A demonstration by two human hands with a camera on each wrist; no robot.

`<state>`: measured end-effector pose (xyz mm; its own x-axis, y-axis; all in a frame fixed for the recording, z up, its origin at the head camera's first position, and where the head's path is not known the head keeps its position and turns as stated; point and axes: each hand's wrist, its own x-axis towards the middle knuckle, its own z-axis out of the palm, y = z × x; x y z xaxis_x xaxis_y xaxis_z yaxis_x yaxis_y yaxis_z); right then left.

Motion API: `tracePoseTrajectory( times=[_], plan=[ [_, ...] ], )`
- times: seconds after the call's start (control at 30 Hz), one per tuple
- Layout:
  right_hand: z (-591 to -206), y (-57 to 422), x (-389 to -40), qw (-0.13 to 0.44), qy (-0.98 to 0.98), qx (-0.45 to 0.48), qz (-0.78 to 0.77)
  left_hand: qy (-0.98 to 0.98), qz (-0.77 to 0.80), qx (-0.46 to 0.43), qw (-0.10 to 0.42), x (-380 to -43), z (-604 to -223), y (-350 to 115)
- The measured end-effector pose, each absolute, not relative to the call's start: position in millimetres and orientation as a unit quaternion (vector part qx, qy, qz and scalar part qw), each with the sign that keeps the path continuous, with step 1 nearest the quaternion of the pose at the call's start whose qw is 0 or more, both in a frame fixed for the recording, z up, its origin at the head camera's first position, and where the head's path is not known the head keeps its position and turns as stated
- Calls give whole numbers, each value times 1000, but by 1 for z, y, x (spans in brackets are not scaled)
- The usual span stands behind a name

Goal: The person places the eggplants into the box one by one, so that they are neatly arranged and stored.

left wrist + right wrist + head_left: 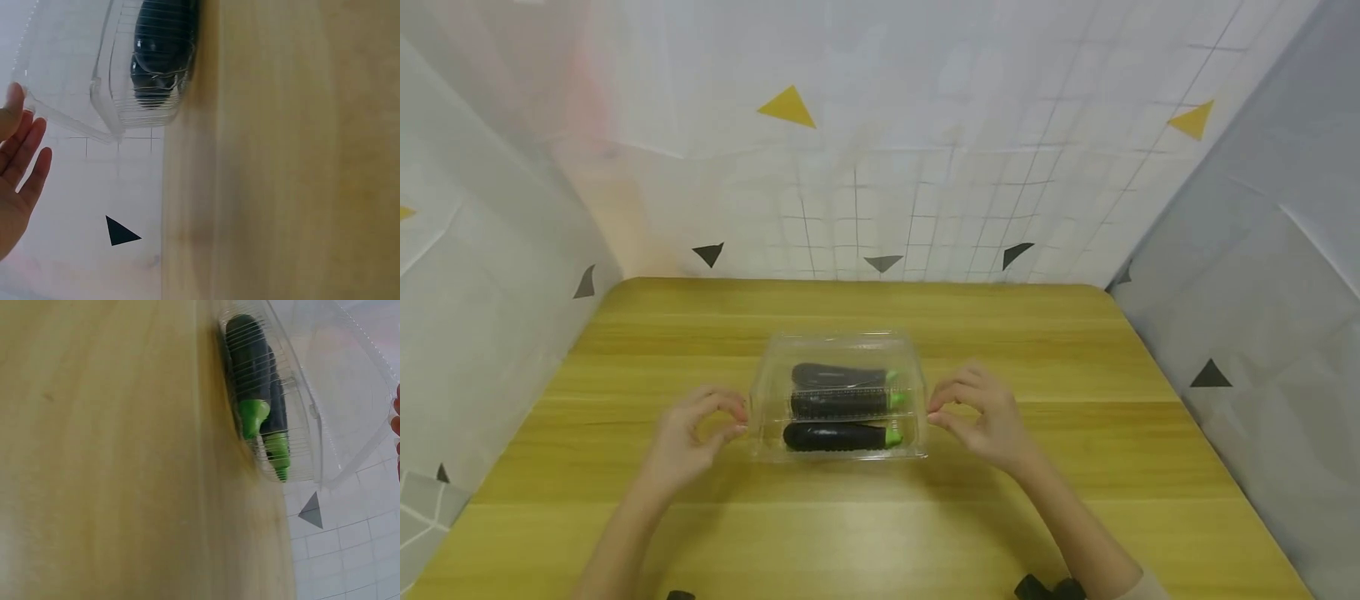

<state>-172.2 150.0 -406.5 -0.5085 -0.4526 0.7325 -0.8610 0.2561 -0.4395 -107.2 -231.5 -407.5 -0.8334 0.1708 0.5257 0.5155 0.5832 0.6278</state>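
A clear plastic clamshell box point(831, 457) lies on the table with dark eggplants point(835, 437) inside, their green caps pointing right. In the right wrist view two of these eggplants point(249, 359) show through the ribbed wall. The box's clear lid point(65, 59) stands raised at an angle above the base. At the lid's left edge, my left hand point(688, 433) pinches it between thumb and fingertips. My right hand point(981, 417) pinches the opposite edge of the lid point(353, 381); only its fingertips point(396, 425) enter the right wrist view.
The wood-grain table point(865, 533) extends around the box on all sides. Pale sheeting point(880, 192) with grid lines and coloured triangles rises behind the table and along both sides. Black objects point(1051, 588) show at the bottom edge near the forearms.
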Motion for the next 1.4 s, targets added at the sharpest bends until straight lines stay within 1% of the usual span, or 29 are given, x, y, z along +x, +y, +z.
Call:
tracePoseTrajectory(
  times=[0.17,0.43,0.63,0.87,1.23,1.4],
  plan=[
    [-417,151,-167,241,-751,456,412,-873,-365,-221,237,-102,-419,-231],
    [-430,151,-160,231,-758,458,403,-890,-343,-207,218,-95,-429,-232],
    [-437,153,-158,210,-777,446,391,-897,-313,-213,227,-94,-432,-230],
    [-443,154,-159,215,-784,451,367,-902,-297,-221,222,-94,-439,-229],
    [-445,152,-155,210,-798,440,355,-914,-215,-232,253,-92,-437,-222],
    [-447,153,-156,212,-796,440,358,-913,-206,-231,266,-91,-436,-218]
  ],
)
